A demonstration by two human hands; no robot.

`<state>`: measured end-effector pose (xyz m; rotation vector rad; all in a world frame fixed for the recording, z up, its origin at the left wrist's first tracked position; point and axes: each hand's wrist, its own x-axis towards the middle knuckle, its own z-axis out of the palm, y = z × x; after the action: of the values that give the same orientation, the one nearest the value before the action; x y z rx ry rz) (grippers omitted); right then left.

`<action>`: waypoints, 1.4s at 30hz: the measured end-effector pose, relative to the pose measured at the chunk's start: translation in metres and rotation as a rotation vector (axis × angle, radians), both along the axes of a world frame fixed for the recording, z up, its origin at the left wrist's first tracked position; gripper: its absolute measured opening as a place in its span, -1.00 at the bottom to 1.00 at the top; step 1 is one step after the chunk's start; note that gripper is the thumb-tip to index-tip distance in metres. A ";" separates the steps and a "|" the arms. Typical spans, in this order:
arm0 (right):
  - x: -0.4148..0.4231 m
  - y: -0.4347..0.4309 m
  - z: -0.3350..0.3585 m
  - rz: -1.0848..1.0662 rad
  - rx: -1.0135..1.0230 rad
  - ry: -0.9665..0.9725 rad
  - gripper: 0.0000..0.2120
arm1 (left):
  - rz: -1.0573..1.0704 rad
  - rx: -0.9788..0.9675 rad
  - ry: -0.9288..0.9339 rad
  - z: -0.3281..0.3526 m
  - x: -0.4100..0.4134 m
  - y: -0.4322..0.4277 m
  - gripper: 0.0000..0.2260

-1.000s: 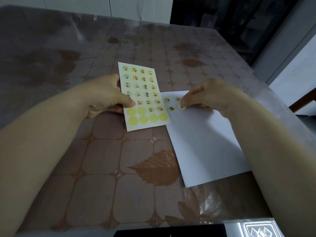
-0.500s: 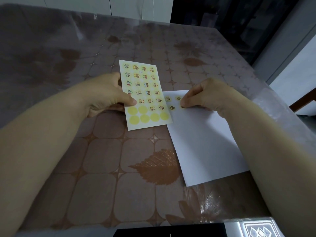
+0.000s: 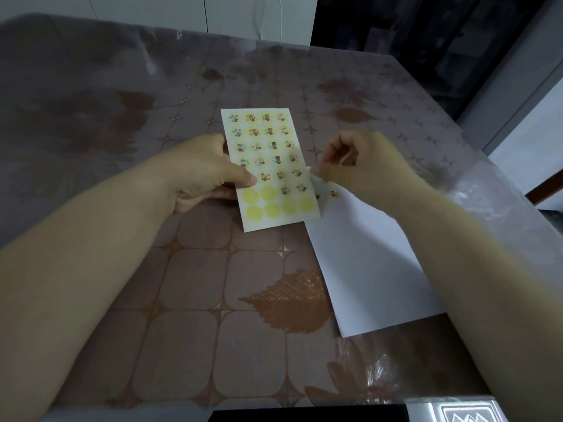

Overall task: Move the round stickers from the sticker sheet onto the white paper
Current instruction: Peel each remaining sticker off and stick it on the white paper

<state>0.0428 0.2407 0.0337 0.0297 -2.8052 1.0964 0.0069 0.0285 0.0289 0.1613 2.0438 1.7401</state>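
- Head view: you look down at a table (image 3: 128, 284) under a brown tiled cloth with a clear cover; both your bare forearms reach in from the lower corners
- Your left hand (image 3: 204, 175) grips the sticker sheet (image 3: 275, 169) by its left edge; the thumb (image 3: 243, 177) is pressed on top and curled fingers show underneath, so the hand is clamped on the sheet
- The sticker sheet is a pale yellow upright rectangle near the table's middle, between your two hands; it carries rows of small printed round stickers (image 3: 268, 130); six plain yellow circles (image 3: 272, 209) sit in its two nearest rows
- The white paper (image 3: 368, 263) lies flat on the table to the right of the sheet, angled towards you; its far corner is tucked under the sheet's lower right edge
- Two round stickers show on the paper near that far corner; one (image 3: 334, 194) is in full view, the other is half hidden by the sheet's edge
- Your right hand (image 3: 362, 166) hangs over the paper's far corner with all fingers curled in; thumb and forefinger tips meet right at the sheet's right edge; you cannot tell whether a sticker is pinched between them
- A large brown leaf print (image 3: 289, 303) lies on the cloth nearer you, just left of the paper
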 end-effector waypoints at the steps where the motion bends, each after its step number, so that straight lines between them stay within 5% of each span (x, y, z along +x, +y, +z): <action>1: 0.001 -0.006 0.000 0.004 -0.042 0.036 -0.81 | 0.017 0.017 -0.001 0.000 -0.001 0.000 -0.61; 14: 0.008 -0.025 -0.004 0.165 -0.617 0.027 -0.82 | 0.157 0.296 -0.071 0.003 -0.001 0.006 -0.72; 19: 0.006 -0.026 -0.010 0.168 -0.550 0.099 -0.82 | 0.011 0.359 -0.110 0.000 0.008 0.010 -0.59; 32: 0.005 -0.028 -0.017 0.034 0.034 0.549 -0.83 | 0.045 0.263 0.260 -0.005 0.011 0.013 -0.41; 42: 0.004 -0.028 -0.019 0.086 0.099 0.610 -0.88 | 0.020 0.232 0.332 -0.006 0.009 0.014 -0.40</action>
<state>0.0464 0.2125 0.0148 0.4222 -2.3141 0.7870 0.0162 0.0424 0.0227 0.5357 2.0597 2.0752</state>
